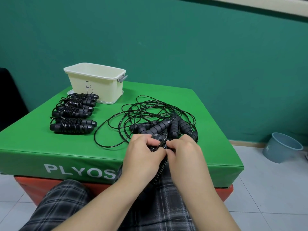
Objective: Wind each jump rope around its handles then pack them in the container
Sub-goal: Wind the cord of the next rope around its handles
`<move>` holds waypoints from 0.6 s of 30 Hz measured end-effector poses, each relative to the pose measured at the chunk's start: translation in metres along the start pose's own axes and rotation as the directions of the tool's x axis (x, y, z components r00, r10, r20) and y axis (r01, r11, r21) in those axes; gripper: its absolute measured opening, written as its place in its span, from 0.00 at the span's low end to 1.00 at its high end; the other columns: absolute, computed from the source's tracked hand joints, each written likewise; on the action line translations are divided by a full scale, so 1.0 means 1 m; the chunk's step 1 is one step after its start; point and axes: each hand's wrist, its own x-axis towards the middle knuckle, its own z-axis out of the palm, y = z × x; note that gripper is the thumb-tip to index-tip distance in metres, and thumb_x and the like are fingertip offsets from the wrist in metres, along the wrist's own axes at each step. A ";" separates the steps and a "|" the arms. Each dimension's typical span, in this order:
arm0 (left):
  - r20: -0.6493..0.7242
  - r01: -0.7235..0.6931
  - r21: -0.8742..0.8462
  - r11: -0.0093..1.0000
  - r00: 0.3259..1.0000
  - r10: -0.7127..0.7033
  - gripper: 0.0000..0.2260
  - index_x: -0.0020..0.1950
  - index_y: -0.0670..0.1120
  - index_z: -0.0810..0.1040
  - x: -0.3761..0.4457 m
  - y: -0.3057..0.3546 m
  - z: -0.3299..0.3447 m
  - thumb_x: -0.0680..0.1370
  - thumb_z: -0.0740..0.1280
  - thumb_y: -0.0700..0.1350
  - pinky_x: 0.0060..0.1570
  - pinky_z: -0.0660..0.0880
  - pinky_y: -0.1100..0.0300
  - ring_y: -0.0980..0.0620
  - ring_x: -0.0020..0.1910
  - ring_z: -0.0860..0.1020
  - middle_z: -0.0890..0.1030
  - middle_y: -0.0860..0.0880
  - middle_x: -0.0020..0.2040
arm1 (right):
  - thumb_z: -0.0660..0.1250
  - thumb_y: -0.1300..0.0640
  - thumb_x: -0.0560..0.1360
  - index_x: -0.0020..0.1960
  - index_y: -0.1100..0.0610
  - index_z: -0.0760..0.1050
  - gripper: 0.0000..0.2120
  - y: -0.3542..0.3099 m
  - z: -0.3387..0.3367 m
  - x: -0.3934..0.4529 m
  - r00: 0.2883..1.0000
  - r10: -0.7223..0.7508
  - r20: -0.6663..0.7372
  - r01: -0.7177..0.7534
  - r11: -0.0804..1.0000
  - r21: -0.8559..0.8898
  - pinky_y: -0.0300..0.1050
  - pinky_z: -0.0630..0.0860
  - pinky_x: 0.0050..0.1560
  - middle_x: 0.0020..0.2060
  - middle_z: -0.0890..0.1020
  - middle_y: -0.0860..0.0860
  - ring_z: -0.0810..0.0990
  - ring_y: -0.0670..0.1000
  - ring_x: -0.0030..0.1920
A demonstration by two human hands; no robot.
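Gripping a jump rope (159, 144) between them at the near edge of the box, the left hand (144, 150) curls round its paired black handles while the right hand (180, 151) pinches the cord beside them; coils of cord wrapped round the handles show below the knuckles. On the left of the box top lie the wound ropes (74, 114), a row of black bundles, each cord coiled tight round its foam handles. Just behind them stands the cream container (96, 87), open-topped, a "B" drawn on its front and a grey latch at its right end. Right of the bundles, just beyond the hands, sits the loose pile (158, 120) of black ropes, thin cords looping wide round ribbed handles. All rest on a green plyo box (41, 147) stacked on a red one (33, 184). Behind is a teal wall (166, 39); a grey bucket (281, 148) stands on the white tiled floor at right.
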 end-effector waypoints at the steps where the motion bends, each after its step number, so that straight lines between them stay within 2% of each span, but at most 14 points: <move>1: 0.004 0.002 -0.007 1.000 1.000 -0.002 0.11 0.37 0.56 0.73 0.000 0.000 0.000 0.69 0.72 0.42 0.42 0.61 0.82 0.61 0.49 0.71 0.70 0.60 0.48 | 0.60 0.58 0.80 0.60 0.59 0.78 0.12 0.000 0.000 0.001 1.000 -0.001 0.012 0.001 1.000 -0.008 0.46 0.69 0.51 0.53 0.72 0.54 0.74 0.55 0.53; 6: 0.061 0.018 -0.034 0.999 0.998 -0.016 0.07 0.42 0.54 0.76 -0.007 0.000 -0.001 0.69 0.72 0.45 0.44 0.62 0.80 0.64 0.51 0.70 0.70 0.61 0.50 | 0.63 0.62 0.78 0.56 0.61 0.79 0.10 0.004 0.001 0.001 0.998 -0.063 0.002 0.063 0.998 0.010 0.50 0.72 0.52 0.50 0.74 0.55 0.76 0.57 0.51; 8: 0.038 0.063 -0.112 0.992 0.998 -0.059 0.08 0.38 0.55 0.76 -0.005 0.000 -0.002 0.69 0.72 0.43 0.46 0.65 0.75 0.61 0.52 0.73 0.73 0.60 0.49 | 0.67 0.64 0.75 0.51 0.62 0.81 0.07 0.009 0.005 0.001 0.990 -0.132 -0.048 0.136 0.988 0.078 0.50 0.73 0.48 0.45 0.75 0.54 0.77 0.56 0.45; 11: 0.061 0.143 -0.255 0.956 0.989 -0.131 0.14 0.27 0.52 0.80 -0.002 0.002 -0.006 0.70 0.71 0.39 0.46 0.71 0.68 0.60 0.47 0.77 0.79 0.61 0.39 | 0.68 0.66 0.73 0.44 0.63 0.81 0.03 0.013 0.014 0.003 0.968 -0.241 -0.065 0.246 0.966 0.085 0.41 0.68 0.39 0.39 0.71 0.51 0.72 0.52 0.38; 12: 0.060 0.154 -0.284 0.946 0.988 -0.142 0.14 0.27 0.52 0.80 -0.002 0.001 -0.006 0.70 0.71 0.38 0.48 0.72 0.66 0.59 0.46 0.78 0.79 0.60 0.39 | 0.67 0.66 0.73 0.44 0.63 0.81 0.04 0.014 0.018 0.004 0.956 -0.280 -0.091 0.287 0.954 0.083 0.40 0.67 0.38 0.38 0.70 0.50 0.71 0.51 0.36; 15: 0.006 0.175 -0.286 0.942 0.984 -0.180 0.06 0.35 0.49 0.81 -0.001 -0.002 -0.005 0.70 0.72 0.39 0.57 0.73 0.57 0.55 0.51 0.78 0.79 0.55 0.49 | 0.63 0.62 0.73 0.49 0.64 0.81 0.11 0.013 0.030 0.002 0.936 -0.300 -0.186 0.319 0.944 0.083 0.44 0.71 0.36 0.38 0.72 0.51 0.73 0.52 0.35; 18: -0.033 0.163 -0.304 0.939 0.983 -0.181 0.06 0.36 0.49 0.80 0.001 -0.004 -0.004 0.70 0.73 0.40 0.59 0.73 0.55 0.55 0.51 0.78 0.79 0.54 0.50 | 0.67 0.61 0.68 0.61 0.62 0.77 0.21 0.013 0.040 -0.004 0.920 -0.197 -0.338 0.247 0.963 0.112 0.41 0.74 0.38 0.39 0.77 0.51 0.78 0.53 0.37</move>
